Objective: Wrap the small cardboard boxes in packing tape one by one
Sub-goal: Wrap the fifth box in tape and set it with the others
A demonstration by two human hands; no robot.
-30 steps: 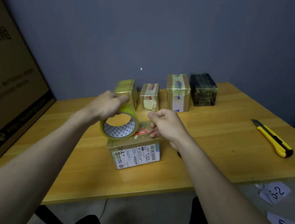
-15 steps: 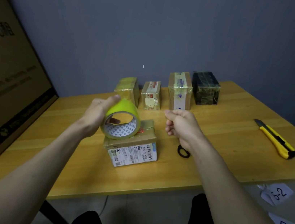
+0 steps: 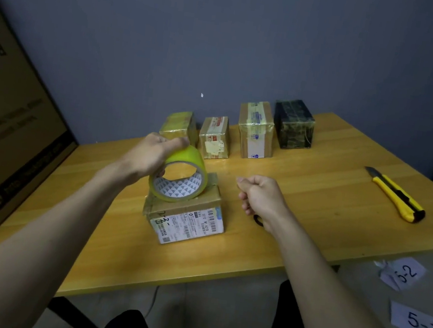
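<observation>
Yellow tape roll (image 3: 178, 176) clasped by left hand (image 3: 155, 152) atop one box (image 3: 185, 211); right hand (image 3: 259, 195) fisted beside; four boxes (image 3: 255, 129) behind.

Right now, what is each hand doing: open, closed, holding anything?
Left hand: closed on the tape roll, over the labelled box.
Right hand: closed in a pinch; whether tape is in its grip cannot be told.

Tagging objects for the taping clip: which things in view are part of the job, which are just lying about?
In the job: tape roll in left hand; labelled box under it; right hand, fisted; four boxes along the wall.

Lying about: yellow utility knife; large carton; paper slips.
</observation>
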